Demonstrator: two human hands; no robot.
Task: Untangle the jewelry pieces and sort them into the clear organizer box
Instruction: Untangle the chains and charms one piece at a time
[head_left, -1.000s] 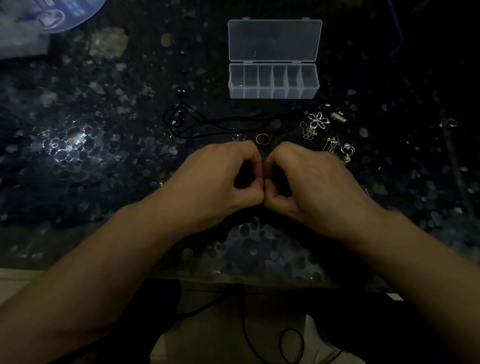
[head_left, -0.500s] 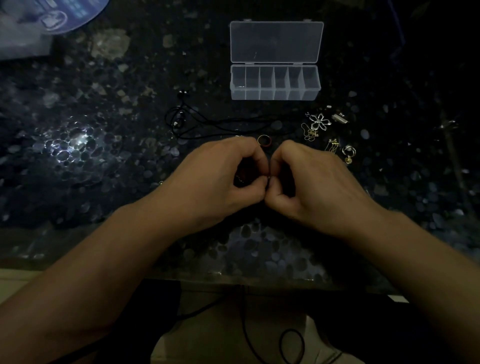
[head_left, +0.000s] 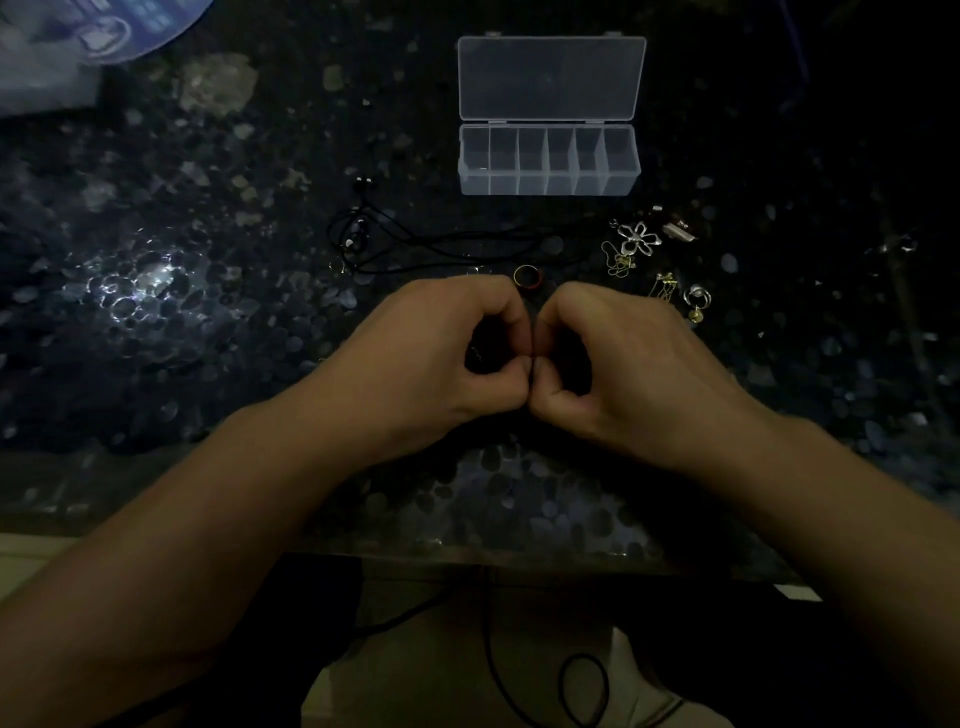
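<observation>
Two hands meet at the middle of the dark pebble-patterned surface (head_left: 156, 291): the left hand (head_left: 441, 358) and the right hand (head_left: 618, 364) have fingers curled inward, thumb and forefinger tips pressed together where the hands touch. Each grip is narrow, a pinch, but what is pinched is too small and too dark to make out — something dark shows inside the left hand's curl. Just beyond the knuckles lies a ring (head_left: 527, 275), gold with a reddish side. Farther back and to the left, a black cord necklace (head_left: 415, 244) trails across the surface in loops. Right of the ring sits a loose cluster of jewelry pieces: a silver flower-shaped piece (head_left: 638, 238), a thin gold chain (head_left: 618, 260), and small earrings (head_left: 695, 299) nearest the right hand. The clear organizer box (head_left: 548, 161) stands well apart from the hands at the far side, lid (head_left: 550, 78) folded open behind it — six compartments in a row.
</observation>
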